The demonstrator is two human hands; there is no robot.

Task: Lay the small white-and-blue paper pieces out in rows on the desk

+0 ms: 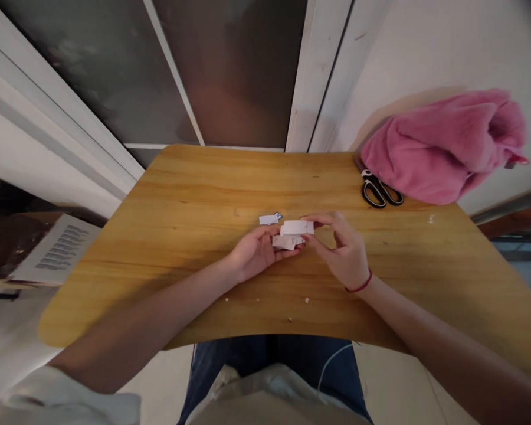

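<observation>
My left hand, palm turned up, holds several small white paper slips loosely between its thumb and fingers. Faint marks show on them, too small to read. My right hand pinches the right end of an upper white slip between thumb and fingertips, just above the others. That slip overlaps the ones in the left hand. Just beyond my left fingertips, a few more white paper pieces with a blue-edged mark lie on the wooden table.
Black-handled scissors lie at the back right, their blades partly hidden beside a pink plush cloth item. Tiny white scraps dot the table's near side. A cardboard box stands left of the table. A framed glass door rises behind it.
</observation>
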